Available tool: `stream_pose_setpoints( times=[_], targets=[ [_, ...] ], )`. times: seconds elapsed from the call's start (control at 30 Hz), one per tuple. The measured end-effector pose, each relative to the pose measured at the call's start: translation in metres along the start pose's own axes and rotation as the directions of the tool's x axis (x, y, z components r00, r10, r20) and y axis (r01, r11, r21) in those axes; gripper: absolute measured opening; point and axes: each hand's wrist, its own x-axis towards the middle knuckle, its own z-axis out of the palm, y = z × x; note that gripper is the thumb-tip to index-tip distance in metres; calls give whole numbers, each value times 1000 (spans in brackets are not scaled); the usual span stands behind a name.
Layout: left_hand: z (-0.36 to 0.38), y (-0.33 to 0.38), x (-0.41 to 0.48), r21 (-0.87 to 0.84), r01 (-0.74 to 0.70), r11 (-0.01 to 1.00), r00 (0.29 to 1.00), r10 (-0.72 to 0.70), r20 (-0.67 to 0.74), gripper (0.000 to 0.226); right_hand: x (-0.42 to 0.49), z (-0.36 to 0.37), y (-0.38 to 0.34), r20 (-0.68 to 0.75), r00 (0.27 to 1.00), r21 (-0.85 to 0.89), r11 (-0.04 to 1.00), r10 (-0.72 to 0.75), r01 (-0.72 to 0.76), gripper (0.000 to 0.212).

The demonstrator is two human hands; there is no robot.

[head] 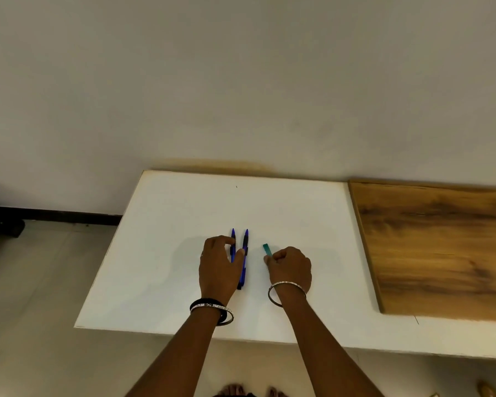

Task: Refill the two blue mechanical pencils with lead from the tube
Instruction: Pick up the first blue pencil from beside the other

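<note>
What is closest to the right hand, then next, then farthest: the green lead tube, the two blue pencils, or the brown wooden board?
From the right hand, in the head view:
1. Green lead tube, at its fingertips, touching.
2. Right blue pencil, lying to the hand's left.
3. Left blue pencil, just beyond, under the left hand.
4. Wooden board, off to the right on the table.

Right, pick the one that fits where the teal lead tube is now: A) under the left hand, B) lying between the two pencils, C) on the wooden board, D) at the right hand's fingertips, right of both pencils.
D: the teal lead tube pokes out from the right hand, clear of both blue pencils, which lie by the left hand.
</note>
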Motion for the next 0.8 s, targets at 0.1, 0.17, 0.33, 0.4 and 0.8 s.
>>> stream_pose_setpoints(
  times=[0.1, 0.17, 0.33, 0.4, 0.8],
  targets=[
    [-12, 1, -16, -28, -7, 1000, 1000, 7, 25, 25, -7, -6, -3, 45, 999, -16, 1000, 5, -4, 24],
    [-23, 2, -28, -55, 10, 998, 999, -8, 36, 20, -15, -11, -3, 74, 997, -26, 1000, 10, -8, 24],
    [-42, 2, -46, -90, 43, 995, 996, -36, 77, 15, -33, -23, 2, 69, 996, 138, 988, 63, -72, 26],
    [-43, 2, -47, -102, 50, 994, 996, -41, 85, 15, -35, -22, 6, 67, 996, 161, 985, 55, -65, 29],
    [-12, 10, -40, -258, 210, 943, 975, -221, -16, 17, -23, 0, 23, -43, 999, 142, 989, -34, 40, 11]
  ],
)
